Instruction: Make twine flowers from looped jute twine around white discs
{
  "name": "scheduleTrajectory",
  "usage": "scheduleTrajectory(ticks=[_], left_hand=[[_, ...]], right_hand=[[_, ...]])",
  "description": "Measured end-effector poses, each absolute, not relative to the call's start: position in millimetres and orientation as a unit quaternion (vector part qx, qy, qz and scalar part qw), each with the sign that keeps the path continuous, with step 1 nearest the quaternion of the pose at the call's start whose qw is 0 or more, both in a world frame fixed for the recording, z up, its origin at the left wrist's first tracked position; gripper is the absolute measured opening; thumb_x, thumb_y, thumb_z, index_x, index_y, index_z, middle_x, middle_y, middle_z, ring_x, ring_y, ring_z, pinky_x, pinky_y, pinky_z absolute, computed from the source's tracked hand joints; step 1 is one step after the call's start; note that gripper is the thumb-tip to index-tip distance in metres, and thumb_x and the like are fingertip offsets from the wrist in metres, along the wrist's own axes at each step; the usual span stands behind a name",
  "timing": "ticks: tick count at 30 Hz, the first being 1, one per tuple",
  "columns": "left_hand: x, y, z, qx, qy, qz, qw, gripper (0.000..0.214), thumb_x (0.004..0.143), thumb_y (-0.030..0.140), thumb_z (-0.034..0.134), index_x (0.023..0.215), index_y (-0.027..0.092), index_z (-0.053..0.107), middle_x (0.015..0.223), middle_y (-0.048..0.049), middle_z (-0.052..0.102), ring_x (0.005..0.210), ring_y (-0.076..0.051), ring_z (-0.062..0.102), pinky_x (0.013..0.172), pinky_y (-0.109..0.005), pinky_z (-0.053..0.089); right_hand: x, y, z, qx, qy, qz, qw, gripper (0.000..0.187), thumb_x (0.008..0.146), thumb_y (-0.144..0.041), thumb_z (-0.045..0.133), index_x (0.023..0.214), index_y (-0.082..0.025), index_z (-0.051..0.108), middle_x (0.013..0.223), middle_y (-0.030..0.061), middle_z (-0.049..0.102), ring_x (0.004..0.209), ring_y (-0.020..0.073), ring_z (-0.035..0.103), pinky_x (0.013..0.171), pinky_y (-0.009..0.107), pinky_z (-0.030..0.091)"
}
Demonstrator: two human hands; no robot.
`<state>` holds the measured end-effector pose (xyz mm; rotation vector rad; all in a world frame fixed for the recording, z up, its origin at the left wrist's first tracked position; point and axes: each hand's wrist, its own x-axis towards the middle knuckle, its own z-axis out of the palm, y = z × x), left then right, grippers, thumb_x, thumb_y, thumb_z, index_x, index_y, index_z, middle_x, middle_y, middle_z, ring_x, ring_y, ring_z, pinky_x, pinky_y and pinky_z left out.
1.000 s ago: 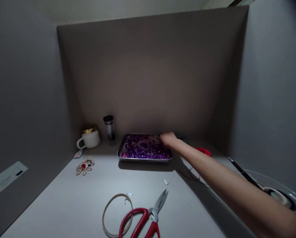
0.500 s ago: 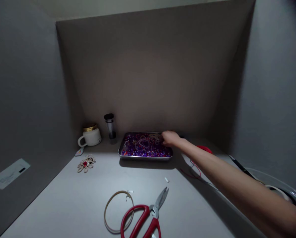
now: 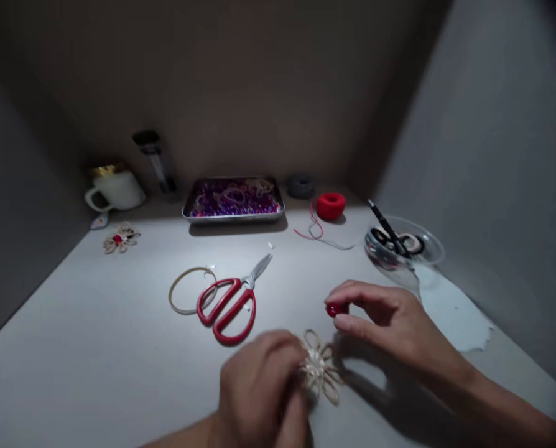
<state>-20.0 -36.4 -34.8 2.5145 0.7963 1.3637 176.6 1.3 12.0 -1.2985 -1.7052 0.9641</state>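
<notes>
Between the thumb and fingertips of my right hand (image 3: 385, 320) is a shiny red bead (image 3: 336, 309), held above the table. My left hand (image 3: 266, 386), slightly blurred, has its fingers curled on the left side of a beige cord flower (image 3: 318, 366). The flower's looped petals spread around a pale centre, and the left petals are partly hidden by my fingers. Red-handled scissors (image 3: 231, 305) lie beyond my left hand, blades half apart. A second cord flower (image 3: 120, 239) with a red centre rests at the far left.
Toward the back stand a metal tray (image 3: 234, 218) of purple beads, a grey cord roll (image 3: 301, 185), a red cord roll (image 3: 331, 205), a white mug (image 3: 119, 190) and a dark-lidded tube (image 3: 155, 163). A thin hoop (image 3: 171, 292) touches the scissors. On the right are a clear bowl (image 3: 434, 246) and white cloth (image 3: 453, 311).
My right hand has come back from the bead tray toward me and now pinches a red bead. My left hand and the cord flower have entered view. The camera has tilted down.
</notes>
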Motion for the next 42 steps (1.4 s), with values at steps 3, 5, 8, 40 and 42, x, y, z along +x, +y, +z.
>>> scheduleTrajectory(ticks=[3,5,8,40,42], left_hand=[[-18.5,-31.3,-27.6,0.782,0.374,0.458,0.199,0.025,0.074,0.001,0.046,0.093,0.013,0.055,0.085,-0.0090,0.057,0.075,-0.019,0.054,0.062,-0.035,0.044],[-17.6,-30.0,-23.8,0.791,0.391,0.429,0.192,0.025,0.071,0.001,0.049,0.091,0.014,0.057,0.089,-0.0091,0.056,0.079,-0.021,0.052,0.067,-0.038,0.042],[-17.0,-30.3,-22.0,0.809,0.405,0.390,0.172,0.024,0.072,0.003,0.050,0.091,0.014,0.058,0.093,-0.0100,0.056,0.086,-0.023,0.050,0.073,-0.041,0.040],[-10.9,-24.4,-27.9,0.830,0.384,0.351,0.200,0.019,0.076,0.006,0.049,0.086,0.015,0.063,0.071,-0.0053,0.060,0.069,-0.019,0.047,0.069,-0.039,0.032],[-9.7,-24.2,-28.7,0.829,0.384,0.353,0.202,0.018,0.076,0.006,0.049,0.083,0.015,0.063,0.069,-0.0050,0.061,0.067,-0.018,0.048,0.069,-0.040,0.033]], right_hand=[[182.6,-27.6,-3.3,-0.526,-0.657,0.359,0.402,0.006,0.072,-0.022,0.064,0.077,-0.022,0.068,0.076,0.0042,0.066,0.070,0.0182,0.062,0.061,0.028,0.050],[180.7,-35.5,-11.8,-0.524,-0.680,0.332,0.391,0.008,0.072,-0.019,0.064,0.078,-0.023,0.068,0.076,0.0047,0.066,0.069,0.0186,0.062,0.060,0.029,0.050],[174.6,-37.2,-19.3,-0.486,-0.745,0.278,0.362,0.014,0.072,-0.015,0.064,0.083,-0.024,0.068,0.074,0.0035,0.065,0.070,0.0190,0.059,0.066,0.035,0.049],[157.6,-33.3,-18.1,-0.469,-0.822,0.175,0.273,0.015,0.075,-0.009,0.052,0.067,-0.018,0.061,0.064,0.0045,0.055,0.064,0.0188,0.046,0.065,0.039,0.037],[155.9,-33.3,-17.4,-0.463,-0.829,0.168,0.266,0.017,0.076,-0.008,0.050,0.064,-0.018,0.059,0.064,0.0046,0.054,0.065,0.0185,0.046,0.066,0.039,0.037]])
